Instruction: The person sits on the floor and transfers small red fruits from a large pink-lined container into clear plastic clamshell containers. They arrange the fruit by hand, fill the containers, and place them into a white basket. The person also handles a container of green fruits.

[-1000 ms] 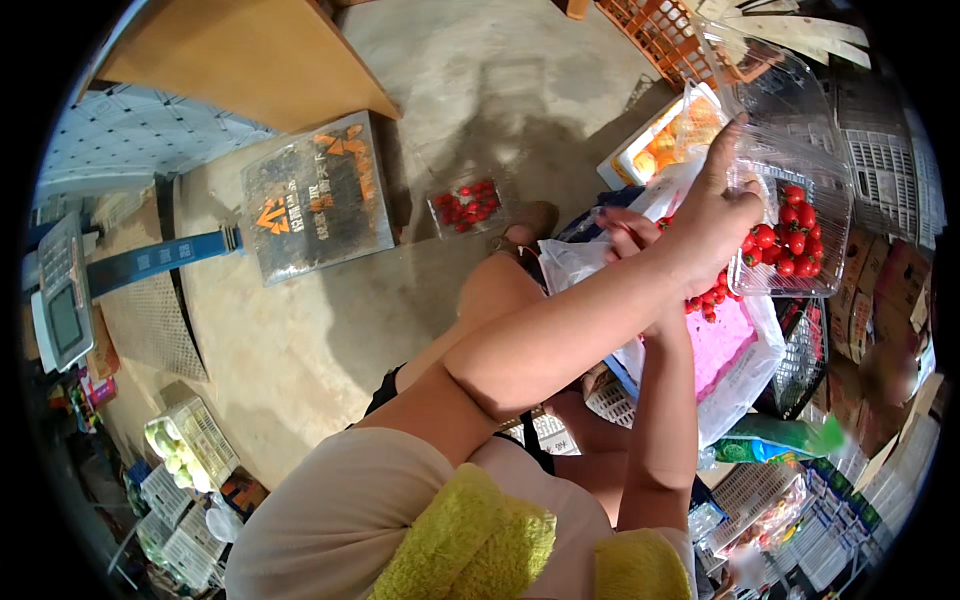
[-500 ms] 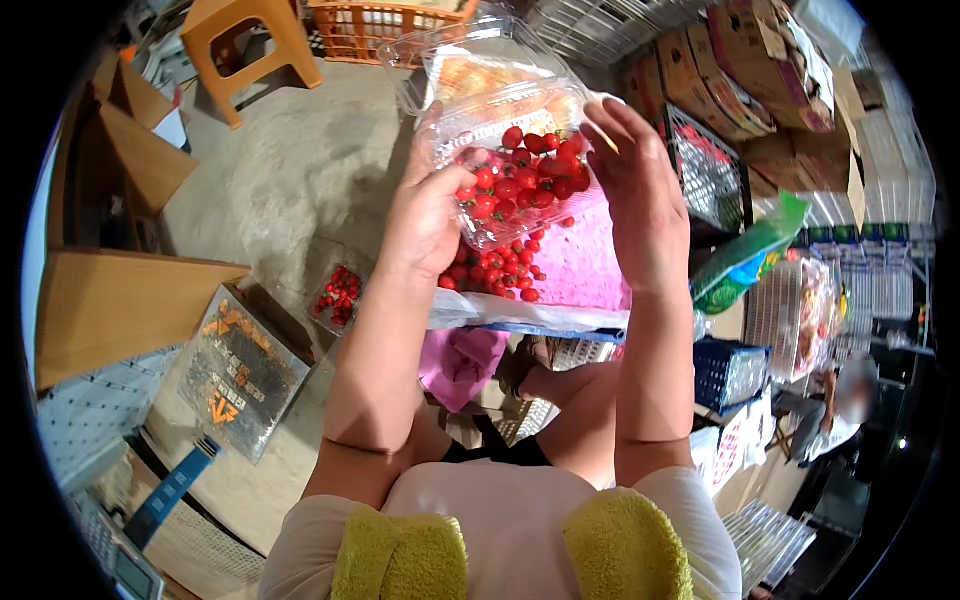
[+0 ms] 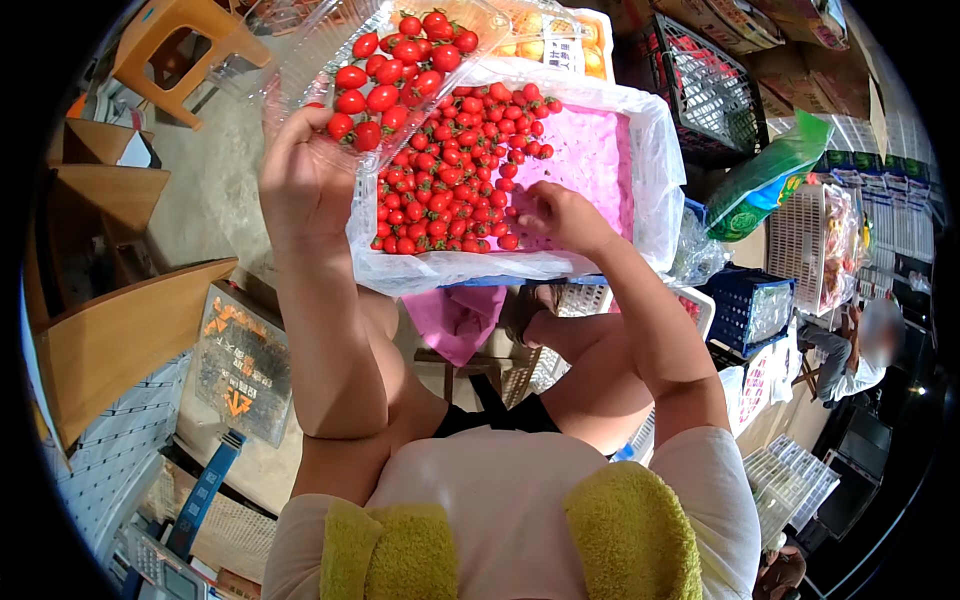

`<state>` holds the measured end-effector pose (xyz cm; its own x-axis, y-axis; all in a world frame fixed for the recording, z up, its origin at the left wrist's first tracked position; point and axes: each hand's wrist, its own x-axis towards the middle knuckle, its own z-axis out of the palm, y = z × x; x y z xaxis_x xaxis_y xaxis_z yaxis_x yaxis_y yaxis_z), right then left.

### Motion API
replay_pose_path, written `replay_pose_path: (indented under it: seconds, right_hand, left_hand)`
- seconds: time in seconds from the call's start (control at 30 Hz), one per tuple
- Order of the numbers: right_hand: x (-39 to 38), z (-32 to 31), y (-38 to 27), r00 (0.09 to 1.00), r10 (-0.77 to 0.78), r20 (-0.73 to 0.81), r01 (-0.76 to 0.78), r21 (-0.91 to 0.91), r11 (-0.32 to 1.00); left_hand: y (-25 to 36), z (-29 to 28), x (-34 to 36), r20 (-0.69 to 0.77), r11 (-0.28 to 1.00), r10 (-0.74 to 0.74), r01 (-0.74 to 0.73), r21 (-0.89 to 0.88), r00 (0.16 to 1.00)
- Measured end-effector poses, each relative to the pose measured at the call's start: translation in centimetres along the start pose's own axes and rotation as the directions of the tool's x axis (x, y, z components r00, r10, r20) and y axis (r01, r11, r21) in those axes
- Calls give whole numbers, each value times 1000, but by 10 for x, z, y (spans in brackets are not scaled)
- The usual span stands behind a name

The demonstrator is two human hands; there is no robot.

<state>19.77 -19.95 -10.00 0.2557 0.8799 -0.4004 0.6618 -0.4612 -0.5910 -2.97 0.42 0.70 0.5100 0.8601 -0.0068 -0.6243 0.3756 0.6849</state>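
My left hand [image 3: 310,185] grips the near left corner of a clear plastic clamshell box [image 3: 480,22], its lid raised. Inside the box lies a single heap of red cherry tomatoes [image 3: 382,98]. Below and to the right stands a crate lined with white plastic [image 3: 655,160] and a pink sheet [image 3: 595,150]. Loose cherry tomatoes [image 3: 440,190] fill the crate's left half, some with green stems. Over the pink sheet, at the right edge of that pile, hovers my right hand [image 3: 568,215]. Its fingers are loosely curled and apart, with nothing visible in them.
An orange stool [image 3: 185,50] stands far left. On the right are a black crate [image 3: 705,90], a green bag [image 3: 765,180] and a blue basket [image 3: 750,305]. Cardboard partitions [image 3: 150,340] and a dark printed board [image 3: 240,365] lie left. A person [image 3: 865,345] sits far right.
My left hand has carried the tomato box up and left, uncovering the pile in the crate. My right hand has left the box's side and come down beside the loose tomatoes. The view has shifted.
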Motion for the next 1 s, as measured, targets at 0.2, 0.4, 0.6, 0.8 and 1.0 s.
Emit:
replay_pose_path:
  seconds: [0.2, 0.4, 0.6, 0.8, 1.0]
  right_hand:
    - [5, 12, -1, 995, -94, 36, 93, 29, 995]
    - [6, 26, 20, 993, -100, -65, 108, 139, 984]
    - [10, 27, 5, 979, -177, -98, 170, -76, 982]
    - [6, -4, -48, 963, -43, -266, 118, 273, 955]
    - [12, 35, -175, 860, -493, -131, 510, 192, 838]
  left_hand:
    - [-7, 9, 7, -59, 999, -47, 49, 22, 997]
    - [-13, 9, 6, -18, 995, -92, 93, 39, 996]
    - [-11, 4, 4, -35, 997, -73, 71, -40, 997]
    - [-8, -15, -6, -234, 978, -170, 193, 76, 957]
    - [-13, 19, -1, -220, 973, 57, -103, -207, 974]
